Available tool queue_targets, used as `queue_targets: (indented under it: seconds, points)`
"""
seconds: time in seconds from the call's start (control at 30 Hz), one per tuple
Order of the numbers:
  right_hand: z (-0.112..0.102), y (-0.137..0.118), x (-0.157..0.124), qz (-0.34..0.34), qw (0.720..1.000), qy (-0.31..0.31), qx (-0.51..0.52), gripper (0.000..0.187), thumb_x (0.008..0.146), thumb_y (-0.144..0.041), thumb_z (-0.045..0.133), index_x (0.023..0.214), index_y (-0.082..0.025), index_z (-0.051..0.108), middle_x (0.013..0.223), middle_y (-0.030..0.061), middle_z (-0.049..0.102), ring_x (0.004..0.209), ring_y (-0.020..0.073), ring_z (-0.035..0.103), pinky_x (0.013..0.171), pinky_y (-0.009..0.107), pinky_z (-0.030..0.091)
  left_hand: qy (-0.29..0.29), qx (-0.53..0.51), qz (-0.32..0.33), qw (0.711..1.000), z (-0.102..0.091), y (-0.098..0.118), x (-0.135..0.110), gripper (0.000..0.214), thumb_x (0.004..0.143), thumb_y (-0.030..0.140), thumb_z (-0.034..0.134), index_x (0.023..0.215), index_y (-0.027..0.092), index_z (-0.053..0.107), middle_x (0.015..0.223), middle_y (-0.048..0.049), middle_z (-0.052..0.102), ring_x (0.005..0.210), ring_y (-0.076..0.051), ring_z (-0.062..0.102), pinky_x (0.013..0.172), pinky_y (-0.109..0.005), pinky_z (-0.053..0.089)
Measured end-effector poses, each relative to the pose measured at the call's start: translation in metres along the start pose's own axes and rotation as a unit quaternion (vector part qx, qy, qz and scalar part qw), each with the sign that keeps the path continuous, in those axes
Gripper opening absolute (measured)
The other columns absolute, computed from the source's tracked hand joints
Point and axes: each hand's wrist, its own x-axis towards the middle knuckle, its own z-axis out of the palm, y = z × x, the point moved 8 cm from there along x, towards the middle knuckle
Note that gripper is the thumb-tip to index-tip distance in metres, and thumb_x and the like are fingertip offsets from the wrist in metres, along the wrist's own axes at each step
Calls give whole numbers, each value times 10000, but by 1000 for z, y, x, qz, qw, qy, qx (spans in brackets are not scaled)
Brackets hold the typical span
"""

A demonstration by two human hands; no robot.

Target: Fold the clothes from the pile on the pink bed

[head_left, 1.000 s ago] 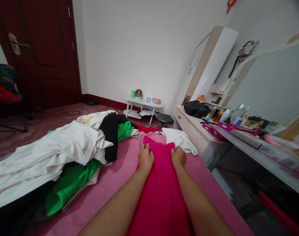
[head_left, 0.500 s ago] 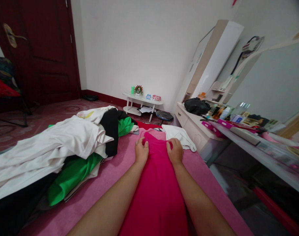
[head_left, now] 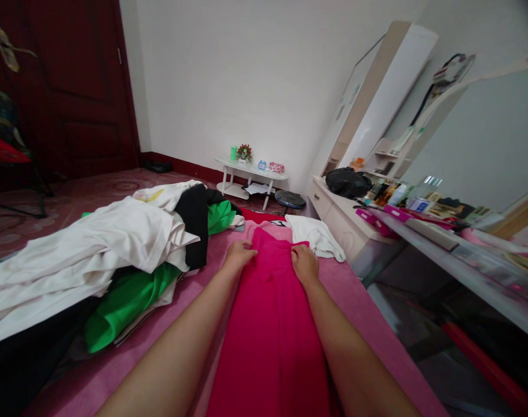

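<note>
A bright pink garment (head_left: 270,313) lies lengthwise on the pink bedcover (head_left: 359,324) in front of me. My left hand (head_left: 238,255) pinches its far left edge, fingers closed on the cloth. At the far right edge my right hand (head_left: 304,263) grips the same garment with curled fingers. Both forearms run along either side of the cloth. A white garment (head_left: 316,236) lies just beyond my right hand.
A heap of white, green and black clothes (head_left: 116,255) covers the bed's left side. A cluttered dresser top (head_left: 424,226) with a black bag (head_left: 347,182) runs along the right. A small white table (head_left: 250,176) and a stool (head_left: 290,200) stand by the far wall; a dark red door (head_left: 68,87) is at left.
Both hands went from resting flat on the pink garment's far end to gripping its edges. My left hand shifted outward to the left edge. The view tilted slightly upward.
</note>
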Motion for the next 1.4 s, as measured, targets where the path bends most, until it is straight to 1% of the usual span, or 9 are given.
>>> queue_targets:
  seconds: [0.1, 0.27, 0.47, 0.63, 0.8, 1.07, 1.2, 1.33, 1.4]
  points:
    - [1, -2, -2, -7, 1000, -15, -4, 332, 946, -285, 387, 1207, -279, 592, 1257, 37, 574, 1134, 205, 482, 943, 330, 358, 54, 88, 89, 991, -11, 21, -6, 337, 858, 206, 521, 1175, 159, 625, 1142, -140, 651, 1127, -275, 573, 965, -397, 432]
    - [20, 7, 0, 27, 997, -75, -13, 476, 976, -406, 273, 1396, -251, 435, 1514, 65, 330, 1369, 260, 274, 1078, 474, 250, -52, 204, 231, 950, 33, 36, -25, 377, 861, 388, 569, 1204, 247, 637, 1324, -50, 581, 1265, -222, 478, 1080, -322, 338]
    - [36, 21, -12, 68, 984, -163, -11, 618, 957, -558, 168, 1500, -267, 208, 1595, 73, 47, 1450, 273, 60, 1100, 566, 175, -81, 326, 206, 919, 52, 6, -22, 609, 887, 527, 482, 1403, 207, 443, 1527, -114, 302, 1423, -333, 199, 1136, -529, 142]
    - [24, 30, -42, 71, 978, -196, -17, 665, 939, -614, 164, 1511, -275, 146, 1592, 95, 58, 1449, 274, 84, 1107, 562, 161, -109, 370, 219, 896, 50, 4, -28, 659, 901, 598, 394, 1447, 231, 371, 1555, -97, 236, 1428, -338, 173, 1134, -516, 140]
    - [6, 33, -82, 57, 973, -223, -18, 642, 955, -581, 195, 1513, -269, 138, 1584, 82, 122, 1450, 259, 92, 1127, 536, 132, -126, 394, 245, 877, 40, -1, -57, 688, 918, 625, 313, 1472, 217, 314, 1565, -104, 204, 1436, -301, 169, 1147, -466, 119]
    - [-44, 20, -199, 2, 972, -236, 13, 586, 973, -463, 266, 1507, -232, 192, 1583, 50, 115, 1456, 223, 64, 1157, 489, 103, -148, 431, 279, 845, 19, -10, -132, 670, 925, 537, 386, 1458, 134, 334, 1556, -151, 211, 1429, -323, 178, 1148, -445, 139]
    - [-93, 9, -270, -27, 962, -236, 135, 542, 921, -396, 403, 1429, -207, 403, 1542, 71, 269, 1431, 216, 204, 1167, 454, 152, -156, 441, 285, 837, 12, 6, -168, 434, 919, 333, 460, 1295, 131, 533, 1417, -204, 442, 1327, -360, 377, 1074, -489, 289]
    - [-149, 8, -336, 60, 901, -234, 360, 414, 850, -356, 525, 1243, -251, 604, 1303, 78, 591, 1217, 231, 535, 1065, 437, 397, -193, 433, 303, 827, 23, 41, -189, 238, 855, 132, 482, 981, 104, 682, 979, -210, 663, 1018, -345, 618, 923, -470, 433]
    - [-171, 7, -365, 94, 869, -243, 421, 424, 786, -346, 629, 1209, -320, 622, 1238, 69, 631, 1150, 255, 585, 999, 427, 475, -217, 416, 336, 817, 38, 61, -198, 261, 832, 81, 479, 983, 123, 688, 983, -189, 661, 1034, -323, 609, 931, -434, 435]
